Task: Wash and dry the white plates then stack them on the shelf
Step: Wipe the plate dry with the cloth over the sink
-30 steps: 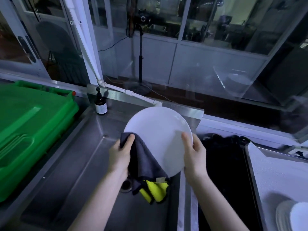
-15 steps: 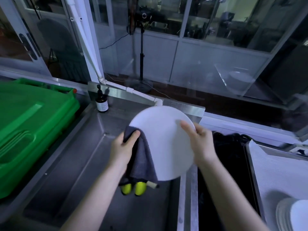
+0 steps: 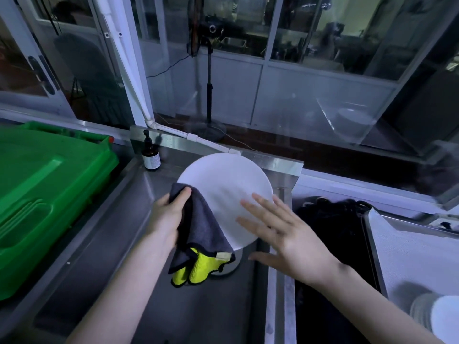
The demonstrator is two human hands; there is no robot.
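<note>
White plate (image 3: pixel 223 184) tilted over the steel sink (image 3: pixel 111 244), your left hand (image 3: pixel 166 217) pinching it through the grey cloth (image 3: pixel 201 227), right hand (image 3: pixel 293 242) spread flat, holding nothing.

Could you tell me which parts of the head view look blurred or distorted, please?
Head view: right hand is motion-blurred against the plate; left hand and cloth look sharper; window frames bow at the edges; the light is dim and bluish.

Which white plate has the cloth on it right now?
The lone plate tilted over the sink, which the left hand grips through the grey cloth; the other plates sit stacked at the lower right, untouched.
</note>
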